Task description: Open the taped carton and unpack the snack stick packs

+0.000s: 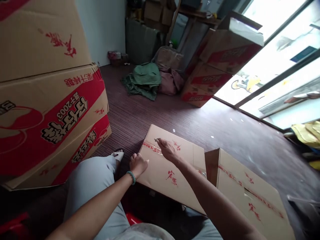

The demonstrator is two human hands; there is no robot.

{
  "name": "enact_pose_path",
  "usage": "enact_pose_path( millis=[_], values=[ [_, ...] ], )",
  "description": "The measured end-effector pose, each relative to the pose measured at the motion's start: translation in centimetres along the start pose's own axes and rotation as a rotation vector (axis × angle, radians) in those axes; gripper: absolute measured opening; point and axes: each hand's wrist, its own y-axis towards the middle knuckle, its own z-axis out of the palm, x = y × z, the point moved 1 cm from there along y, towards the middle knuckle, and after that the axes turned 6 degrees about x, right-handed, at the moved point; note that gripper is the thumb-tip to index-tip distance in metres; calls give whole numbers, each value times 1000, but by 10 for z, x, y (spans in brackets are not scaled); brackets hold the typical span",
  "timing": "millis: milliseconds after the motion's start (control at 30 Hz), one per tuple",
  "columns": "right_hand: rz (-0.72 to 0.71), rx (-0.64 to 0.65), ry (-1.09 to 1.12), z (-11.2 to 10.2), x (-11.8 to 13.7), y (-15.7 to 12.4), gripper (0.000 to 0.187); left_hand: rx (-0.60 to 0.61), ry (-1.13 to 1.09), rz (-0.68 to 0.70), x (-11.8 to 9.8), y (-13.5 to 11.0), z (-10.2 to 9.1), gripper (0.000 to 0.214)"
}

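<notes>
A closed cardboard box (185, 176) with red print lies in front of my knees, a strip of printed clear tape (151, 147) along its top. My left hand (139, 164), wearing a turquoise bead bracelet, is closed at the box's left edge, fingers curled against it. Over the taped seam, my right hand (168, 150) is closed in a pinch. A small dark tip pokes out of its fingers near the left end of the tape; what it belongs to is hidden. A second taped cardboard box (250, 196) stands close by on the right.
Large red-printed cartons (50, 110) are stacked at the left. More cartons (212, 73) stand by the glass doors (270, 86), the topmost open. Green cloth (145, 78) lies on the carpet (135, 116). Yellow packages (307, 133) sit at the right edge.
</notes>
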Motion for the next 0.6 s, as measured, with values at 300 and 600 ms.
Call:
enact_pose_path(
  millis=[300,600],
  values=[
    [-253,397,-690,21,21,113,26,7,-144,-18,-15,-9,5,75],
    [-657,584,-816,49,37,136,26,24,-314,-73,-18,13,-5,64]
  ],
)
